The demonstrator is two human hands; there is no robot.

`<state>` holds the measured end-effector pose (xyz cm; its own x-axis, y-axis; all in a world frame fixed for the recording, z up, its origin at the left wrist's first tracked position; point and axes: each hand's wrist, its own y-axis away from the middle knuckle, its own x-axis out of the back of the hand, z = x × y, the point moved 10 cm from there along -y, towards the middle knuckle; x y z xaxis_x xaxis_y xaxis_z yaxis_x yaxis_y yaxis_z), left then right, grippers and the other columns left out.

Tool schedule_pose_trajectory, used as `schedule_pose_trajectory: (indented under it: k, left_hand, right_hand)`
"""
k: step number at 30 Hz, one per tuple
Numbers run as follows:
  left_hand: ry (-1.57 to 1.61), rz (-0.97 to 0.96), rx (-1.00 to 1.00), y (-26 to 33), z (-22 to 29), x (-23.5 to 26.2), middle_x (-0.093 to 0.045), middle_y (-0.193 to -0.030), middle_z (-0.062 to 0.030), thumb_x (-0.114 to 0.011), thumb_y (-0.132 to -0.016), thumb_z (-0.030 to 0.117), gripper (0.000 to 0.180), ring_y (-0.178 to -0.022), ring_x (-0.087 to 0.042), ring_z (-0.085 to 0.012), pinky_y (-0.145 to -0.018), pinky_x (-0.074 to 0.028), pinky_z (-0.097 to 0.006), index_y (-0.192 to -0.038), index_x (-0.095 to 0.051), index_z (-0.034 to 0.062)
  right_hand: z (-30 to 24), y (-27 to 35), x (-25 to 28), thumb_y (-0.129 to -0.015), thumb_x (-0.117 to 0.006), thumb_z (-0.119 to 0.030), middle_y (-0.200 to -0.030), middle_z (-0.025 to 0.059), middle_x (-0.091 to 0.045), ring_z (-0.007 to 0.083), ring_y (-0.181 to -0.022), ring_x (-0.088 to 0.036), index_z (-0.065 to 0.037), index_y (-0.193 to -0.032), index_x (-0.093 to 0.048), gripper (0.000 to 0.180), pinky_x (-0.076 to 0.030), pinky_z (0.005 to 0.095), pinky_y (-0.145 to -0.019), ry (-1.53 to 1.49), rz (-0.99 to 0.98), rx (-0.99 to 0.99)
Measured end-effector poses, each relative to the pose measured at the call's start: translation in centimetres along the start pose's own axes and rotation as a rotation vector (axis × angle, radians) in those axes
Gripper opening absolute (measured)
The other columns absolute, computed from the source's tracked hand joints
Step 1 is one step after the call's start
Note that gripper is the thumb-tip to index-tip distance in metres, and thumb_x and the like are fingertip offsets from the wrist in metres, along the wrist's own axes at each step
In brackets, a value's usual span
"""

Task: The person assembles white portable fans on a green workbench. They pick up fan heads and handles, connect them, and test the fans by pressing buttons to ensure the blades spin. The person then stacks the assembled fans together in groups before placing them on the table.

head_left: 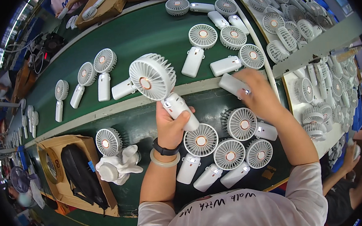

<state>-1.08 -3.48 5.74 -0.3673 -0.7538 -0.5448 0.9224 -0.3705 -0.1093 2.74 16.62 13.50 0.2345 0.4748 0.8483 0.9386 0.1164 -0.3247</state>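
My left hand (171, 120) is closed around the handle of a white handheld fan (152, 78), its round grille with an orange-ringed centre tilted up above the belt's edge. Off to the right, my right hand (258, 92), partly blurred, is closed on another white handheld fan (232, 84); the handle sticks out to the left and its head is hidden by the hand. Between my forearms, several similar fans lie on the dark green worktop, among them one fan (201, 140) just below my left hand and another (242, 124) below my right hand.
Beyond a pale rail, more fans (203, 36) lie on the green belt (141, 35). Tightly packed fans fill a white tabletop (291, 79) at right, beside a metal beam (320, 44). Leftward sit white gloves (119, 166) and a cardboard box (75, 198) holding a black pouch. Another person's arm (340, 170) shows lower right.
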Motion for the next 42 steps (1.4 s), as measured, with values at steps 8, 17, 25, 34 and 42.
schedule_pose_trajectory:
  k: [8, 17, 25, 34, 42]
  left_hand:
    - [0.026, 0.103, 0.042, -0.5, -1.3, 1.7, -0.052, -0.114, -0.0137, -0.057, -0.088, 0.017, 0.047, -0.099, -0.059, -0.0240, -0.083, -0.051, -0.037, -0.127, -0.031, 0.0064]
    - [0.062, 0.114, 0.006, -0.7, -1.4, 2.0, -0.052, -0.117, -0.0163, -0.056, -0.088, 0.014, 0.050, -0.101, -0.058, -0.0267, -0.087, -0.049, -0.038, -0.130, -0.031, 0.0052]
    - [0.106, 0.137, 0.026, -0.7, -1.3, 2.5, -0.053, -0.116, -0.0176, -0.057, -0.087, 0.012, 0.049, -0.103, -0.058, -0.0289, -0.089, -0.048, -0.039, -0.129, -0.032, 0.0045]
    - [0.168, 0.065, -0.041, -0.6, -0.5, 1.4, -0.053, -0.117, -0.0150, -0.056, -0.087, 0.004, 0.050, -0.105, -0.057, -0.0261, -0.090, -0.047, -0.037, -0.130, -0.031, 0.0042]
    - [0.110, 0.098, -0.040, -0.3, -0.4, 1.9, -0.053, -0.115, -0.0153, -0.059, -0.085, 0.006, 0.052, -0.099, -0.058, -0.0242, -0.086, -0.050, -0.039, -0.128, -0.030, 0.0062]
  right_hand:
    - [3.4, -2.1, -5.8, -0.085, -0.056, -0.020, -0.096, 0.0170, -0.058, 0.0334, -0.088, -0.058, -0.004, -0.104, -0.058, 0.024, -0.045, 0.0399, -0.077, -0.153, -0.439, -0.074]
    - [0.9, -13.4, -13.4, -0.083, -0.060, -0.030, -0.109, 0.0188, -0.050, 0.0381, -0.097, -0.056, -0.011, -0.117, -0.053, 0.040, -0.048, 0.0423, -0.081, 0.084, -0.187, 0.066]
    - [4.3, -15.6, -14.6, -0.079, -0.068, -0.019, -0.118, 0.0163, -0.050, 0.0252, -0.108, -0.050, -0.003, -0.130, -0.036, 0.063, -0.042, 0.0364, -0.090, -0.453, -0.321, -0.256]
    - [-2.0, -6.7, -8.9, -0.074, -0.071, -0.003, -0.098, 0.0084, -0.056, 0.0191, -0.076, -0.062, -0.005, -0.124, -0.036, 0.061, -0.054, 0.0337, -0.070, -1.561, -0.365, -0.451]
    - [-3.0, -4.4, -8.1, -0.086, -0.060, -0.013, -0.107, 0.0106, -0.058, 0.0194, -0.094, -0.061, -0.004, -0.127, -0.035, 0.048, -0.052, 0.0317, -0.077, -1.472, -0.266, -0.408]
